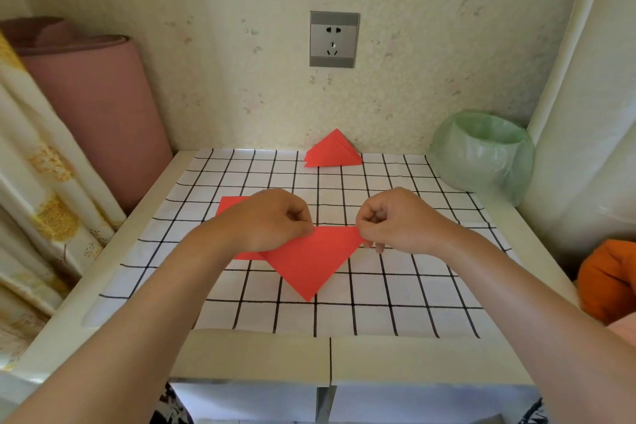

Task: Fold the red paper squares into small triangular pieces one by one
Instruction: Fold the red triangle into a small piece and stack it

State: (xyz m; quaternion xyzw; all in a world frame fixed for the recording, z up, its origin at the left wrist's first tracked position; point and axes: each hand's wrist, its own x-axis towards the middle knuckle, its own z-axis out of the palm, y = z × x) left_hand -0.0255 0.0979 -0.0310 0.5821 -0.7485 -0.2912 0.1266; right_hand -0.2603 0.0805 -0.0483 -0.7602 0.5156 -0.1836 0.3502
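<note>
The left hand (272,221) and right hand (403,221) pinch the top corners of the red paper (309,263).
An uneven pull could slide its layers apart, leaving the next crease crooked.

Bare grid cloth runs along the near edge of the table (258,354) and over its far-left corner, open for a hand to pass. A green bag-lined bin (481,151) blocks the far-right corner, a pile of folded triangles (332,151) sits mid far edge, and the left hand (272,220) and right hand (402,220) pinch a red triangle (309,262) at the centre, partly over a stack of red squares (230,205). A pink roll (99,107) stands just off the left edge, an orange bundle (609,279) just off the right.
</note>
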